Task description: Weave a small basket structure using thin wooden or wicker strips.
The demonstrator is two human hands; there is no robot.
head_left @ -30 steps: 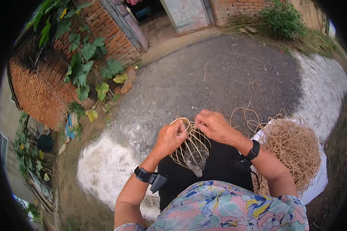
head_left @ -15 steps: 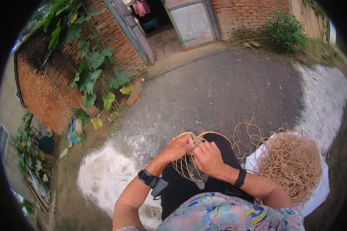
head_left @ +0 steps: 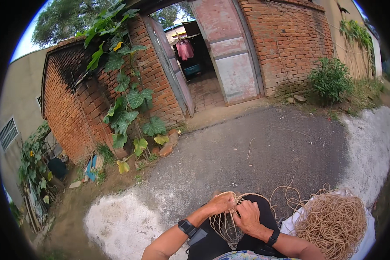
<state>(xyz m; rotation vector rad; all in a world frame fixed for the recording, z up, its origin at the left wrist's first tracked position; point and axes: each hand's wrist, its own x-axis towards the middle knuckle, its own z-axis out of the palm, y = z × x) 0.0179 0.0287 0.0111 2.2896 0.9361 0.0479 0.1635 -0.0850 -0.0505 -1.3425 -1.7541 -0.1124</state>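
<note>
An openwork piece of beige cord, shaped like a small basket with a round rim, rests over my dark-clad lap. My left hand is closed on its rim at the upper side. Close beside it, lower and to the right, my right hand has bent fingers pinched on the cords; its fingertips are partly hidden. A loose strand runs from the piece to a large tangled heap of beige cord, which lies on a white sack at my right.
Ahead, paved ground with pale patches runs to an open doorway in a brick wall, with pink cloth hanging inside. A climbing plant, a bush and loose bricks line the wall.
The head view has tilted up, showing more wall and doorway and setting my hands lower in frame. My right hand has moved in from the right, close against my left hand.
</note>
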